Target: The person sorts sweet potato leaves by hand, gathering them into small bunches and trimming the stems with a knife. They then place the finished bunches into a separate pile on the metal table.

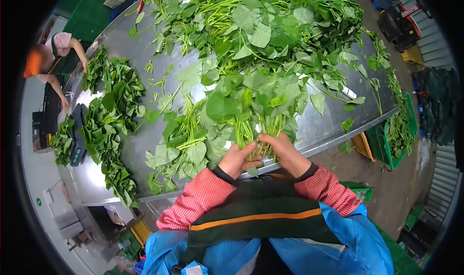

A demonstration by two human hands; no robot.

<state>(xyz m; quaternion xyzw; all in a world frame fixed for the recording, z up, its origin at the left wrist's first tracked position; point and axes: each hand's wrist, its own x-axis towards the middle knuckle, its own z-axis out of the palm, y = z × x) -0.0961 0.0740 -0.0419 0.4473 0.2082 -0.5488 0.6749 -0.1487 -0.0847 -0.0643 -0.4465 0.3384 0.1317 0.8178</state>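
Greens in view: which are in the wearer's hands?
The greens whose stems the left hand and right hand grip; the bunch to their left and the heap beyond lie unheld.

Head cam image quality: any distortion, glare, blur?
Head view: heavy fisheye, black corners, metal table edges bowed; head view: white glare on the tabletop at lower left, more between the leaves near centre; head view: held greens look smeared, probably motion, while the left hand and right hand are fairly clear.
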